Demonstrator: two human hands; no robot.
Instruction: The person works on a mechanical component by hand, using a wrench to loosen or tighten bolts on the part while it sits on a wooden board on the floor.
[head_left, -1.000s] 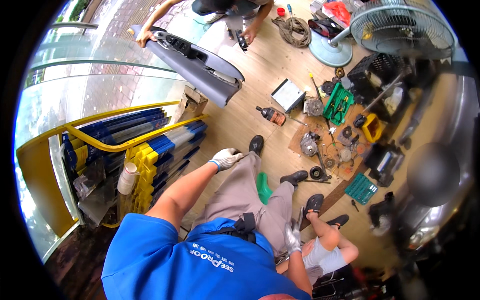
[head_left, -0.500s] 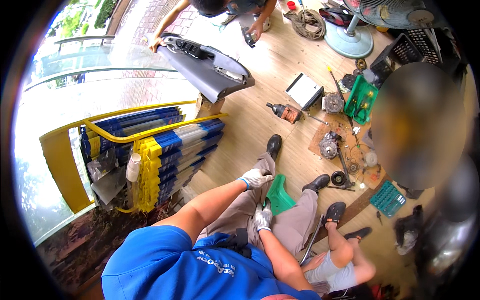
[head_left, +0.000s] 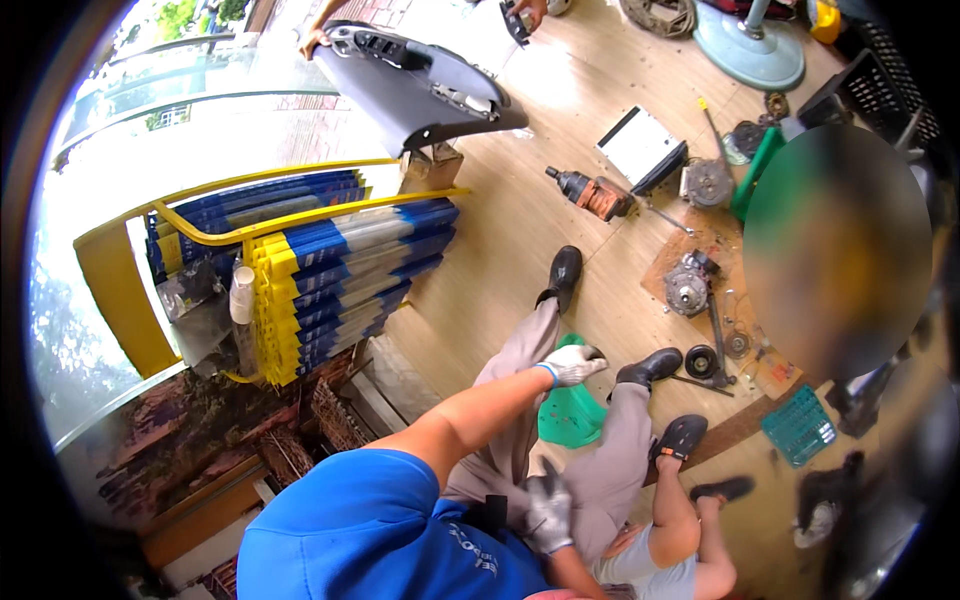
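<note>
My left hand (head_left: 574, 365), in a white knit glove with a blue cuff, is held out above the far edge of a green plastic piece (head_left: 572, 418) between my legs. Its fingers are curled together, and a dark spot shows at their tips; what they hold, if anything, I cannot make out. Closer to my body, my right hand (head_left: 548, 512) wears a greyish-white glove with darker fingers. Those fingers point away from me, slightly apart, with nothing seen in them. The green piece has a curved outline and dark specks on its surface.
A grey car door panel (head_left: 415, 88) is held by another person's hand (head_left: 314, 42). A yellow-framed rack (head_left: 125, 310) stands left. An orange-black impact wrench (head_left: 592, 192), metal pulley parts (head_left: 688, 288) and a teal tool tray (head_left: 798, 428) lie right. Another person's bare legs (head_left: 678, 515) are beside me.
The view has shifted, and the floor things appear farther right. My left hand has moved to the right. My right hand has drawn back from the green piece toward my body, its fingers now spread.
</note>
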